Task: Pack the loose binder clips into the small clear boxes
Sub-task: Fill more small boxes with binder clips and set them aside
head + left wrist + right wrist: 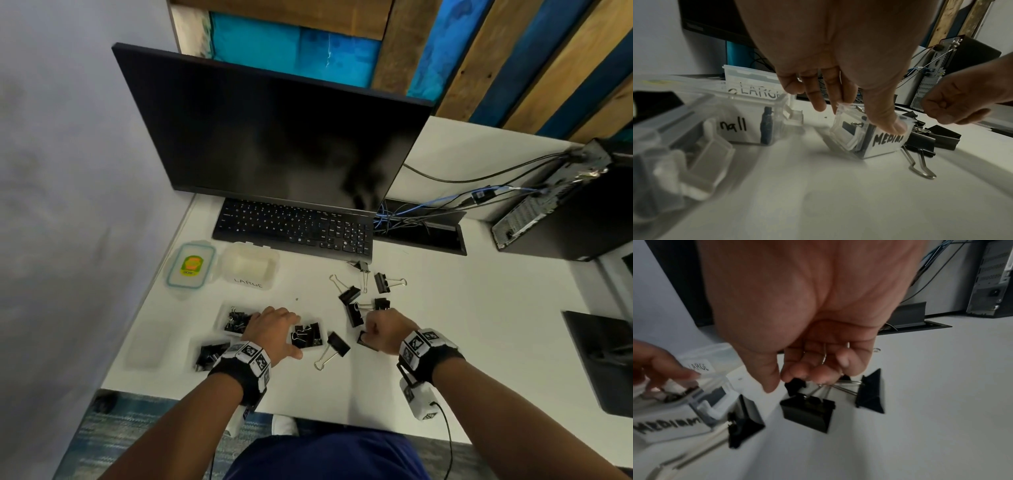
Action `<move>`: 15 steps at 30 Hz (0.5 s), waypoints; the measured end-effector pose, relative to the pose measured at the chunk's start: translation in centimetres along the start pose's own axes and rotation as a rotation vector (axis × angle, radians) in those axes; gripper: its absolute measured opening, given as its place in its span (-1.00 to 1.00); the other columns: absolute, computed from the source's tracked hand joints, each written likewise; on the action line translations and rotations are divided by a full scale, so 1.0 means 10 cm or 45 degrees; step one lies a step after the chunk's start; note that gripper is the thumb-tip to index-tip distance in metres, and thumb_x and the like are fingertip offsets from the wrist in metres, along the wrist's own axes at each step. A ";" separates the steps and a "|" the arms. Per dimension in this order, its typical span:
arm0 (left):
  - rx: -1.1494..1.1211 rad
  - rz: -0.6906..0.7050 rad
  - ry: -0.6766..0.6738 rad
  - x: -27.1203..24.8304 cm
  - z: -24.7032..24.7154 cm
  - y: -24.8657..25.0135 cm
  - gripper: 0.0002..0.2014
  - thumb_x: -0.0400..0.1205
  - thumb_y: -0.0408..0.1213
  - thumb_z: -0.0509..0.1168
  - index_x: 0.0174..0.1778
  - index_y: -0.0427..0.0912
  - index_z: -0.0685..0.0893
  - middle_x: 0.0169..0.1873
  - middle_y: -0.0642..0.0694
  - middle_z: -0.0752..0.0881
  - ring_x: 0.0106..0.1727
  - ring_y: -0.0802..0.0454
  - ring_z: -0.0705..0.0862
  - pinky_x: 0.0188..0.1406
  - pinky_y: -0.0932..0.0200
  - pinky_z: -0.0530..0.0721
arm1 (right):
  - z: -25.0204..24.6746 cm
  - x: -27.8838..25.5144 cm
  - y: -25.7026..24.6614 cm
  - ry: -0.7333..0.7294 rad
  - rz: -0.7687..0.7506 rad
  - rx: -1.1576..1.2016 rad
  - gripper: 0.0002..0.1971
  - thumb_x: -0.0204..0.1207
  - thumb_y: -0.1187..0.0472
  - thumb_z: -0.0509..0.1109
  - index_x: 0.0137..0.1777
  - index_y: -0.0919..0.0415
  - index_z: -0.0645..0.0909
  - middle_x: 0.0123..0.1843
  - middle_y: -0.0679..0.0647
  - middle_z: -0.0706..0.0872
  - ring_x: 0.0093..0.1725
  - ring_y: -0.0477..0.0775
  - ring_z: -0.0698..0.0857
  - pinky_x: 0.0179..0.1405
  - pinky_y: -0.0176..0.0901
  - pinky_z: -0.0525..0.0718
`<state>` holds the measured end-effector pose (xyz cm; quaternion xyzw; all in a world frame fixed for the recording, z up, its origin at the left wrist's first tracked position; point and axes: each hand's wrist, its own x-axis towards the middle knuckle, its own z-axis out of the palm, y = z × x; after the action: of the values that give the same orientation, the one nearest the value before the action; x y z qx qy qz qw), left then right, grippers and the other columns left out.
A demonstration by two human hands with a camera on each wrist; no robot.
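Note:
My left hand (pixel 278 328) grips the clear box labelled MEDIUM (pixel 886 142), thumb on its near rim and fingers on the far rim; black clips lie inside. My right hand (pixel 797 378) curls round the wire handles of a black binder clip (pixel 807 413), which hangs just above the desk beside that box. Several loose black binder clips (pixel 349 295) lie scattered on the white desk past my right hand, and one more clip (pixel 338 343) lies between my hands. The small-labelled box (pixel 748 126) and another clear box (pixel 210 354) with clips stand to the left.
A clear box labelled LARGE (pixel 248 266) and a lid with a sticker (pixel 191 267) sit at the back left, before the keyboard (pixel 294 228) and monitor (pixel 270 130). A loose clear lid (pixel 145 346) lies at the far left. Cables and a computer case (pixel 555 202) stand at the right.

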<state>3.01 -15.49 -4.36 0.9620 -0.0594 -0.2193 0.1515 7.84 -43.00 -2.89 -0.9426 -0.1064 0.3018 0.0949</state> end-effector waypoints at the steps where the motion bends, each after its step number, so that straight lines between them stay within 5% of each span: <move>1: -0.003 0.001 0.002 -0.01 0.00 0.00 -0.25 0.41 0.19 0.48 0.52 0.10 0.43 0.40 0.12 0.53 0.42 0.03 0.42 0.39 -0.02 0.39 | -0.02 0.01 -0.01 0.050 0.005 0.035 -0.80 0.49 0.01 0.39 -0.32 -0.08 0.46 -0.19 -0.05 0.68 -0.09 0.07 0.71 -0.15 -0.13 0.69; 6: -0.006 -0.006 0.006 -0.02 0.02 -0.01 -0.25 0.42 0.19 0.48 0.52 0.11 0.43 0.40 0.12 0.53 0.42 0.02 0.42 0.39 -0.02 0.38 | -0.27 0.00 0.23 0.280 0.236 0.254 -0.89 0.58 0.09 0.34 -0.14 0.06 0.62 -0.14 0.04 0.75 -0.22 -0.01 0.71 -0.33 -0.21 0.63; 11: -0.024 -0.008 0.003 0.00 0.03 -0.03 -0.26 0.41 0.19 0.48 0.51 0.11 0.44 0.39 0.14 0.53 0.41 0.05 0.42 0.40 -0.02 0.38 | -0.20 -0.12 0.41 -0.120 0.310 -0.035 -0.81 0.54 0.16 0.37 0.04 0.18 0.76 -0.02 0.08 0.81 -0.02 0.10 0.80 0.02 -0.09 0.77; 15: -0.010 -0.009 0.006 0.01 0.04 -0.03 -0.26 0.41 0.20 0.48 0.51 0.12 0.44 0.39 0.16 0.53 0.41 0.06 0.42 0.41 0.00 0.38 | 0.06 -0.20 0.49 0.018 0.318 0.107 -0.79 0.38 0.08 0.54 -0.04 -0.05 0.60 -0.10 -0.05 0.67 -0.17 -0.02 0.69 -0.29 -0.26 0.60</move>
<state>2.90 -15.36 -4.81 0.9621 -0.0547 -0.2177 0.1547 6.64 -48.17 -3.48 -0.9459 0.0252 0.3088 0.0965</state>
